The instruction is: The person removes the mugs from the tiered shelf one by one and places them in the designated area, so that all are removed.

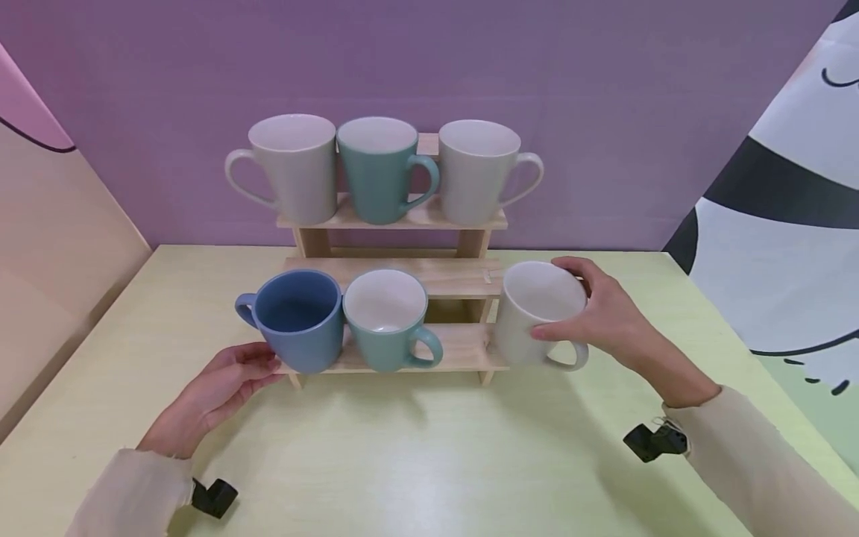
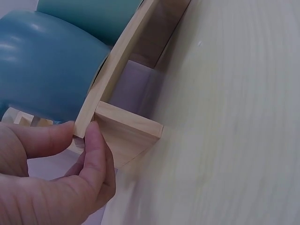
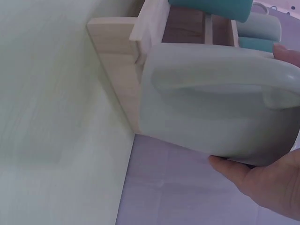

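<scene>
My right hand [image 1: 604, 313] grips a white mug [image 1: 537, 321] at the right end of the rack's bottom shelf, thumb across its front and fingers behind the rim. In the right wrist view the mug [image 3: 211, 108] overlaps the shelf's end, its handle toward the camera. My left hand [image 1: 224, 384] pinches the left front corner of the wooden rack [image 1: 463, 347] between thumb and fingers, as the left wrist view shows at the shelf edge [image 2: 101, 86]. Just above those fingers stands a blue mug [image 1: 302, 335] with its handle to the left. Beside it is a teal mug [image 1: 385, 328], handle to the right.
On the top shelf stand a white mug [image 1: 302, 175], a teal mug [image 1: 379, 175] and another white mug [image 1: 476, 179]. The middle shelf [image 1: 429, 276] lies behind the lower mugs. A purple backdrop [image 1: 604, 112] rises behind the pale table [image 1: 416, 462].
</scene>
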`<move>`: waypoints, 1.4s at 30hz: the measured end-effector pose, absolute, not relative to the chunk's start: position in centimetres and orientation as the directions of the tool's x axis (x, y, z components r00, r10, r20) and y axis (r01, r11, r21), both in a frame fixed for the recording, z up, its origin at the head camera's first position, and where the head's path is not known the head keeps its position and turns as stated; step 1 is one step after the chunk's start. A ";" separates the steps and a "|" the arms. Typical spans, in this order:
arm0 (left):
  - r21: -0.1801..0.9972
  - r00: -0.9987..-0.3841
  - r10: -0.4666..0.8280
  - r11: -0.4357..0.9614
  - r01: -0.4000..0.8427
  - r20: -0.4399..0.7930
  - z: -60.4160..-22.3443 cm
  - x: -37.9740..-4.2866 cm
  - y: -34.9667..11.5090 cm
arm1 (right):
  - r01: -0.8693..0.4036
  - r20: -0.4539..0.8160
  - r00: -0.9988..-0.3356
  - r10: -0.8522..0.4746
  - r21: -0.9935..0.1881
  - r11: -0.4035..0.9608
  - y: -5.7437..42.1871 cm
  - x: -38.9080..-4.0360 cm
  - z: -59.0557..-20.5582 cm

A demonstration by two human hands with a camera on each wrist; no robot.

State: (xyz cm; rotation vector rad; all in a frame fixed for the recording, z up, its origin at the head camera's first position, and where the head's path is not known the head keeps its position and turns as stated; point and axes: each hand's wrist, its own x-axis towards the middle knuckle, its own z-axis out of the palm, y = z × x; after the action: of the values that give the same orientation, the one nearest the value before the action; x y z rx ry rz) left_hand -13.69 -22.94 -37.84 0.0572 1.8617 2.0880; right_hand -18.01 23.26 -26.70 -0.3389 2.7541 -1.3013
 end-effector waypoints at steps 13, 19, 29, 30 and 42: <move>0.977 -0.943 0.261 -0.005 -0.213 -0.204 -37.7 -13.8 -22.5 | -0.153 0.038 -0.982 -0.184 -0.729 0.667 25.3 -19.2 -27.1; 0.978 -0.947 0.249 -0.008 -0.210 -0.201 -37.7 -13.8 -22.5 | -0.138 0.036 -0.986 -0.163 -0.727 0.673 25.8 -20.1 -27.4; 0.979 -0.951 0.239 0.001 -0.204 -0.198 -37.8 -13.6 -22.0 | -0.110 0.035 -0.991 -0.128 -0.751 0.651 26.2 -22.4 -28.7; 0.980 -0.951 0.242 0.000 -0.200 -0.194 -37.8 -13.6 -22.0 | -0.109 0.035 -0.991 -0.126 -0.756 0.645 26.2 -22.6 -28.8; 0.976 -0.949 0.240 -0.028 -0.215 -0.203 -37.5 -13.5 -22.0 | -0.080 0.032 -0.995 -0.091 -0.803 0.591 25.2 -26.0 -30.3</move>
State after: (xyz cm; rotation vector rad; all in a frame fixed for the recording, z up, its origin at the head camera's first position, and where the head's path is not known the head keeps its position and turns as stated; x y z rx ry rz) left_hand -13.50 -22.01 -37.55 0.0263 1.9404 2.0491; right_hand -26.04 25.16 -30.26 -0.1496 2.7906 -1.4073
